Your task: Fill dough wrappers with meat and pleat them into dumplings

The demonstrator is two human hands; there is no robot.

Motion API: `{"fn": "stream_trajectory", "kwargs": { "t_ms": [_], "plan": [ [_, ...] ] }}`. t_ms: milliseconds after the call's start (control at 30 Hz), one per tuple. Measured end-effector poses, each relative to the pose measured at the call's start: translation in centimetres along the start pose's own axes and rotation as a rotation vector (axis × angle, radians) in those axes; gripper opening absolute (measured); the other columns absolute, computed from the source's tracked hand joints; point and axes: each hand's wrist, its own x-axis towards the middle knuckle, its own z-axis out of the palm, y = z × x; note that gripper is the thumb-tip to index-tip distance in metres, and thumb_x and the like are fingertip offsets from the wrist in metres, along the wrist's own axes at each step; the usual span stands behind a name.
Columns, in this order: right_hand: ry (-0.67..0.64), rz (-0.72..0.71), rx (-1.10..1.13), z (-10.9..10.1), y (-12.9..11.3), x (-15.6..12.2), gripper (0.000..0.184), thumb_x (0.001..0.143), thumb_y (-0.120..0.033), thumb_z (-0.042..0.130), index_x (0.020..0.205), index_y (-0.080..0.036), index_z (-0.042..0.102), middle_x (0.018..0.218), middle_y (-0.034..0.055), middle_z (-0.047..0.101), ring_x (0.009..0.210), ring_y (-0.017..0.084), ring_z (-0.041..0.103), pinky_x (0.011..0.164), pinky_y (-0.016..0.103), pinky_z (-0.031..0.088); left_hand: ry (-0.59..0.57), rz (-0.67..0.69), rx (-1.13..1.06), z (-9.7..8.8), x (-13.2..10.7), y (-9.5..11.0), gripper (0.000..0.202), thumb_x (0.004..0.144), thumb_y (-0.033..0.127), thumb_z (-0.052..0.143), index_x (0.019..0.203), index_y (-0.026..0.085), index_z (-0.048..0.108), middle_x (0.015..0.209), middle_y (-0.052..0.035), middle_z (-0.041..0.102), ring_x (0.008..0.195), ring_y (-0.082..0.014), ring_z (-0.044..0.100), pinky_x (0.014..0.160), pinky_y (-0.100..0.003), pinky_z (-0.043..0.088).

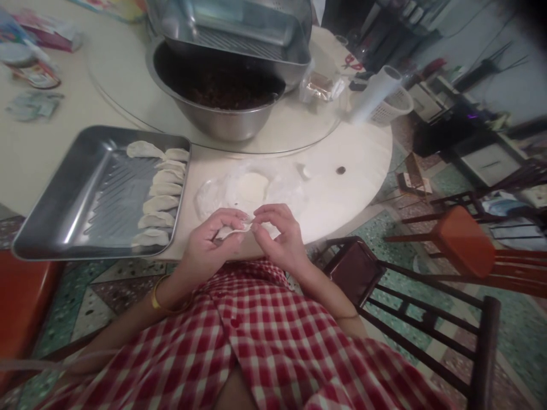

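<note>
My left hand (211,242) and my right hand (280,236) meet at the near edge of the round table (363,154). Both pinch a pale dumpling (239,230) held between their fingertips. Just beyond the hands a stack of round dough wrappers (252,188) lies on clear plastic. To the left a steel tray (64,210) holds a row of several folded dumplings (160,193) along its right side. A large steel bowl (217,108) of dark filling stands behind the wrappers.
A steel pan (239,28) rests tilted on the bowl's rim. A white roll (374,91) and a white basket (395,105) sit at the table's right edge. Dark wooden chairs (427,319) and an orange stool (464,239) stand to the right.
</note>
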Motion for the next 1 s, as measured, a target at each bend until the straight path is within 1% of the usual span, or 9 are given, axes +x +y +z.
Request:
{"fn": "stream_trajectory", "kwargs": {
  "t_ms": [67, 133, 300, 433, 500, 600, 667, 800, 1000],
  "plan": [
    [-0.027, 0.017, 0.036, 0.0, 0.0, 0.1, 0.007, 0.083, -0.020, 0.059, 0.079, -0.021, 0.065, 0.092, 0.0040, 0.068, 0.092, 0.017, 0.061, 0.084, 0.036, 0.052, -0.006, -0.012, 0.004, 0.0, 0.0, 0.0, 0.006, 0.082, 0.022, 0.061, 0.087, 0.019, 0.062, 0.110, -0.0081, 0.061, 0.086, -0.0171, 0.061, 0.057, -0.022, 0.050],
    [-0.043, -0.003, 0.067, 0.0, -0.1, 0.2, 0.008, 0.083, -0.018, 0.058, 0.080, -0.021, 0.065, 0.092, 0.0039, 0.068, 0.093, 0.017, 0.061, 0.084, 0.036, 0.051, -0.003, -0.020, 0.005, 0.0, 0.1, 0.1, 0.006, 0.082, 0.023, 0.061, 0.086, 0.019, 0.062, 0.108, -0.0078, 0.062, 0.086, -0.0173, 0.061, 0.056, -0.022, 0.049],
    [-0.078, -0.087, 0.078, -0.1, -0.2, 0.1, 0.012, 0.085, -0.018, 0.053, 0.085, -0.021, 0.065, 0.095, 0.0050, 0.066, 0.093, 0.018, 0.059, 0.086, 0.038, 0.050, 0.031, -0.028, -0.005, 0.1, 0.4, 0.4, 0.005, 0.080, 0.023, 0.061, 0.082, 0.019, 0.062, 0.099, -0.0055, 0.065, 0.074, -0.0145, 0.061, 0.056, -0.024, 0.049],
    [-0.076, -0.165, 0.020, -0.1, -0.3, 0.0, 0.011, 0.085, -0.021, 0.053, 0.089, -0.022, 0.064, 0.101, 0.0064, 0.064, 0.097, 0.020, 0.058, 0.088, 0.041, 0.048, 0.061, -0.146, -0.094, 0.3, 0.3, 0.6, 0.010, 0.080, 0.026, 0.061, 0.085, 0.018, 0.062, 0.096, -0.0036, 0.067, 0.056, -0.0084, 0.055, 0.051, -0.022, 0.049],
    [-0.048, -0.207, -0.024, 0.0, -0.3, 0.0, 0.008, 0.085, -0.024, 0.056, 0.089, -0.022, 0.063, 0.102, 0.0068, 0.064, 0.096, 0.020, 0.058, 0.087, 0.042, 0.048, 0.079, -0.199, -0.116, 0.4, 0.2, 0.5, 0.012, 0.080, 0.027, 0.061, 0.088, 0.018, 0.063, 0.091, -0.0020, 0.067, 0.052, -0.0069, 0.054, 0.050, -0.021, 0.049],
    [-0.006, -0.281, -0.069, 0.2, -0.1, -0.1, 0.005, 0.086, -0.024, 0.059, 0.089, -0.022, 0.062, 0.101, 0.0070, 0.064, 0.095, 0.020, 0.057, 0.086, 0.041, 0.048, 0.078, -0.221, -0.133, 0.4, 0.1, 0.1, 0.014, 0.081, 0.028, 0.062, 0.090, 0.018, 0.063, 0.081, -0.0003, 0.066, 0.053, -0.0078, 0.055, 0.051, -0.020, 0.050],
    [-0.001, -0.305, -0.070, 0.3, 0.1, -0.2, 0.006, 0.087, -0.022, 0.057, 0.091, -0.023, 0.062, 0.101, 0.0066, 0.064, 0.094, 0.020, 0.057, 0.086, 0.040, 0.048, 0.077, -0.217, -0.159, 0.4, 0.0, -0.3, 0.013, 0.081, 0.029, 0.063, 0.088, 0.018, 0.064, 0.081, -0.0006, 0.066, 0.055, -0.0085, 0.056, 0.051, -0.020, 0.049],
    [-0.028, -0.271, -0.069, 0.3, 0.5, -0.6, 0.013, 0.088, -0.020, 0.053, 0.095, -0.024, 0.063, 0.102, 0.0059, 0.064, 0.095, 0.021, 0.057, 0.086, 0.042, 0.046, 0.093, -0.233, -0.198, 0.6, -0.1, -0.6, 0.011, 0.081, 0.028, 0.063, 0.086, 0.018, 0.063, 0.080, -0.0013, 0.065, 0.058, -0.0103, 0.056, 0.049, -0.020, 0.047],
    [0.040, -0.287, -0.134, 0.4, 0.4, -0.9, 0.013, 0.085, -0.025, 0.058, 0.098, -0.024, 0.061, 0.103, 0.0069, 0.064, 0.096, 0.021, 0.058, 0.086, 0.043, 0.049, 0.082, -0.237, -0.181, 0.8, 0.1, -0.4, 0.010, 0.082, 0.028, 0.062, 0.086, 0.019, 0.064, 0.079, -0.0014, 0.066, 0.055, -0.0106, 0.055, 0.049, -0.022, 0.048]
  ]
}}
